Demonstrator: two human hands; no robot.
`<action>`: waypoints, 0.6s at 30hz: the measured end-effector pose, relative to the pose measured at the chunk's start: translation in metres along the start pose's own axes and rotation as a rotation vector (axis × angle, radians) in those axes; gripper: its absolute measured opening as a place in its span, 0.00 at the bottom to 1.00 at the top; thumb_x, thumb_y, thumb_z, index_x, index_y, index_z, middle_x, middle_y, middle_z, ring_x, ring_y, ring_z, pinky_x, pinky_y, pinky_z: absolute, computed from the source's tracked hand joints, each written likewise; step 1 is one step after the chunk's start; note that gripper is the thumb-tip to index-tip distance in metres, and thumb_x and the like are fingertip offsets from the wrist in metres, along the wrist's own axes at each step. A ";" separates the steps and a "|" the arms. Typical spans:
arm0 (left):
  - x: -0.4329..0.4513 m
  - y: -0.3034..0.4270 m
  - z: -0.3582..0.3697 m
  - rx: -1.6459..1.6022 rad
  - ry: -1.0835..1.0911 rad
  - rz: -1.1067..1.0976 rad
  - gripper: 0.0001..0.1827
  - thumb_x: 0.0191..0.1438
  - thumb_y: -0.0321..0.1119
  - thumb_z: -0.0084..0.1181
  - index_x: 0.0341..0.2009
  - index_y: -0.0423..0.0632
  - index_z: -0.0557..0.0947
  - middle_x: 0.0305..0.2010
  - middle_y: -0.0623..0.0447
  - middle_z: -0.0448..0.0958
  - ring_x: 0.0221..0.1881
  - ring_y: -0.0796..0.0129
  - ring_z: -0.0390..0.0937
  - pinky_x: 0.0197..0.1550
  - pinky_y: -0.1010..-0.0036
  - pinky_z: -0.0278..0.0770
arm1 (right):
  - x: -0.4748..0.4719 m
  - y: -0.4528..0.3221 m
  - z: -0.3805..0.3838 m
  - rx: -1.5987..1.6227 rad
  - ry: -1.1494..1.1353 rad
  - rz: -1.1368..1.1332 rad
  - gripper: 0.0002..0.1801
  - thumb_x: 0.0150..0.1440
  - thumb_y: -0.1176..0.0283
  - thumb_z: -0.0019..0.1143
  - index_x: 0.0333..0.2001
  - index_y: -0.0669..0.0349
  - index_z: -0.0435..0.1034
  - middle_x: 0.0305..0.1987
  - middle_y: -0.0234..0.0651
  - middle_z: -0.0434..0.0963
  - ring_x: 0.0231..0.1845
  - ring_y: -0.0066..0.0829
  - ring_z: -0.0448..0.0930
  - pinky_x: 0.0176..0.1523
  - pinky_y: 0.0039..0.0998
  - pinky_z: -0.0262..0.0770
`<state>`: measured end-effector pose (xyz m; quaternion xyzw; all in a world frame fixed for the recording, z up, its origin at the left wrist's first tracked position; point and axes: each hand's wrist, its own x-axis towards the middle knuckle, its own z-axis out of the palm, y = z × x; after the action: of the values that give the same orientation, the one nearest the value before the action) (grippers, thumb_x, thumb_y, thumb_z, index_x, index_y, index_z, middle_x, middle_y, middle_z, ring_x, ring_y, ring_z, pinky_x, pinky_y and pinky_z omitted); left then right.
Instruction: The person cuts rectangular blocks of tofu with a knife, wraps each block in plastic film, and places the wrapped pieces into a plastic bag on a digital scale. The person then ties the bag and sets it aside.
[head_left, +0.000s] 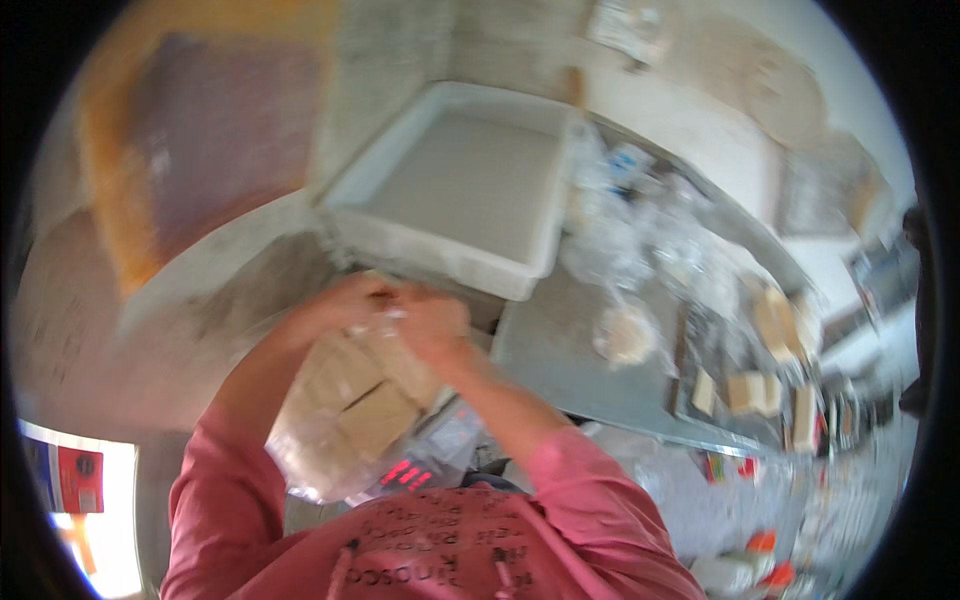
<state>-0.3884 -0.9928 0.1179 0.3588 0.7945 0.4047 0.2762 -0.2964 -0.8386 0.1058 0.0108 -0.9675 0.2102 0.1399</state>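
A clear plastic bag (330, 435) bulges with flat, tan, square-edged pieces (379, 420), whose kind I cannot make out. At its gathered top, my left hand (354, 298) and my right hand (435, 322) grip the plastic close together. Blur hides the fingertips and the exact grip. Under or just behind the bag is a digital scale (450, 442) with lit red digits, partly covered by the bag.
Beyond my hands stands a white plastic tub (450, 240) with a pale, level surface inside. To the right, a metal table (555, 360) bears crumpled plastic bags (615, 247), a small bagged round item (628, 334) and several pale blocks (746, 394). An orange-edged panel (225, 127) stands at upper left.
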 end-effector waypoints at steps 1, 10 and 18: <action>0.000 0.022 -0.005 0.130 -0.042 -0.089 0.15 0.53 0.36 0.56 0.43 0.40 0.82 0.35 0.50 0.82 0.35 0.71 0.74 0.38 0.68 0.73 | -0.003 0.006 0.002 -0.009 -0.001 0.003 0.09 0.54 0.65 0.49 0.28 0.56 0.72 0.31 0.40 0.80 0.31 0.41 0.82 0.31 0.42 0.77; -0.005 -0.009 0.005 0.751 0.185 0.301 0.03 0.44 0.29 0.59 0.28 0.48 0.80 0.31 0.50 0.76 0.38 0.57 0.74 0.42 0.65 0.69 | -0.008 -0.009 -0.005 -0.229 -0.111 -0.374 0.05 0.50 0.68 0.53 0.28 0.57 0.70 0.27 0.37 0.77 0.31 0.39 0.80 0.32 0.40 0.76; -0.090 0.018 -0.023 0.665 0.481 -0.063 0.20 0.47 0.39 0.61 0.46 0.52 0.77 0.47 0.46 0.74 0.51 0.54 0.71 0.53 0.59 0.66 | -0.058 -0.025 -0.030 0.204 -0.103 -0.454 0.08 0.51 0.73 0.55 0.33 0.61 0.65 0.28 0.40 0.73 0.33 0.45 0.77 0.35 0.41 0.73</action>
<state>-0.3458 -1.0665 0.1587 0.2992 0.9345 0.1895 -0.0364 -0.2309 -0.8515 0.1261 0.2524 -0.9200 0.2690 0.1323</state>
